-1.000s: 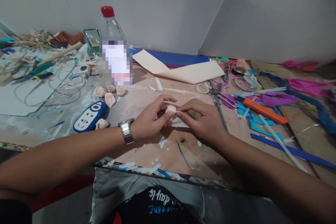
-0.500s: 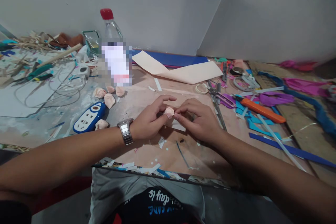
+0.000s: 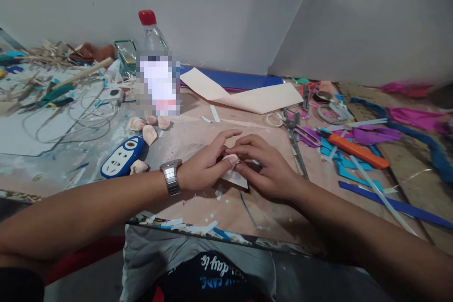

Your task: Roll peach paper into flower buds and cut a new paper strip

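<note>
Between my two hands is a small pale pink curled piece (image 3: 231,158), like a paper petal or bud. My left hand (image 3: 208,160), with a metal watch (image 3: 170,177) on its wrist, closes on it with the thumb on top. The fingers of my right hand (image 3: 267,165) are bent in and pinch at its right edge, partly hiding it. A white paper strip (image 3: 236,179) shows just under the fingers; whether it joins the pink piece I cannot tell. Several similar pale pink curled pieces (image 3: 150,135) lie to the left.
Beside the pink pieces lies a blue and white socket block (image 3: 122,156). Behind stand a red-capped bottle (image 3: 152,33) and a folded cream sheet (image 3: 262,99). To the right are scissors (image 3: 300,132), an orange cutter (image 3: 357,148) and coloured scraps. Pliers (image 3: 53,99) and cables lie far left.
The pink piece has turned in my fingers, from a round top to a slanted edge under my left thumb. The white strip beneath has tilted and shows more. The view has shifted slightly.
</note>
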Demonstrator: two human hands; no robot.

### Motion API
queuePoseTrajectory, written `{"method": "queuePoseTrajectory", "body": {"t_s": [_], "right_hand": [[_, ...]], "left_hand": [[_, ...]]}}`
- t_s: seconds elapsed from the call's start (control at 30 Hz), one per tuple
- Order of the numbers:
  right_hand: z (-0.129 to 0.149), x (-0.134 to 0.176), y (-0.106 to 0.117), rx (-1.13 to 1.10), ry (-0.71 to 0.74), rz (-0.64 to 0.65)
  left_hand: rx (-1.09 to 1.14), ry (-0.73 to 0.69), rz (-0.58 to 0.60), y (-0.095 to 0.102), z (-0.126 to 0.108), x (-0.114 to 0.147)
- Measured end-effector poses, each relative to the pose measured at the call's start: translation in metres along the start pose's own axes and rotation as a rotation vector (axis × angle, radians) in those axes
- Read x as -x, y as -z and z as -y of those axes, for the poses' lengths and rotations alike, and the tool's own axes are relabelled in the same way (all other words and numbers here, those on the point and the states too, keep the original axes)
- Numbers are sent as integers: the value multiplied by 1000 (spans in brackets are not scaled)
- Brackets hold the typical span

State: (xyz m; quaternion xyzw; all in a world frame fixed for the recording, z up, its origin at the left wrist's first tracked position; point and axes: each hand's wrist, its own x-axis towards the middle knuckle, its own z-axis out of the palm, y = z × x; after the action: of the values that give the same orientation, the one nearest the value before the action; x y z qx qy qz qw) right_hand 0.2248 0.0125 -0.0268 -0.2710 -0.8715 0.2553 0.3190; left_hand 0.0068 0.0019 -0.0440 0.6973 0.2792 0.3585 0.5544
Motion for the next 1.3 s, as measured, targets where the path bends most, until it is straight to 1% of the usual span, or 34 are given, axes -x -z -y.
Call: {"method": "queuePoseTrajectory", "body": {"t_s": [0.07, 0.1, 0.23, 0.3, 0.37, 0.5, 0.63, 0.7, 0.9, 1.0, 1.13, 1.3], "right_hand": [[-1, 0, 0, -9, -16, -59], [-2, 0, 1, -6, -37, -107], [-6, 1, 0, 25, -180, -311], [-7, 1, 0, 39, -217, -366], [-7, 1, 0, 61, -218, -395], [-5, 0, 1, 88, -218, -408], [-5, 1, 1, 46, -251, -406], [-7, 2, -1, -28, -295, -417], [-13, 5, -7, -382, -468, -430], [-11, 3, -7, -498, -549, -457], [-8, 1, -7, -575, -590, -488], [-8, 2, -8, -603, -625, -491]], "left_hand": [[86, -3, -30, -2, -1, -1], [115, -10, -69, -3, -1, -2], [157, 11, -300, -6, -5, -6], [162, 25, -378, -6, -6, -8], [117, 23, -414, -5, -7, -9], [-5, 90, -405, -2, -5, -9], [12, 143, -412, -3, -4, -8], [20, 143, -411, -3, -4, -8], [-11, 116, -399, -2, -2, -8], [-22, 109, -398, -2, -2, -8], [-15, 150, -366, -3, -6, -9], [-140, 168, -321, -3, -10, -8]]}}
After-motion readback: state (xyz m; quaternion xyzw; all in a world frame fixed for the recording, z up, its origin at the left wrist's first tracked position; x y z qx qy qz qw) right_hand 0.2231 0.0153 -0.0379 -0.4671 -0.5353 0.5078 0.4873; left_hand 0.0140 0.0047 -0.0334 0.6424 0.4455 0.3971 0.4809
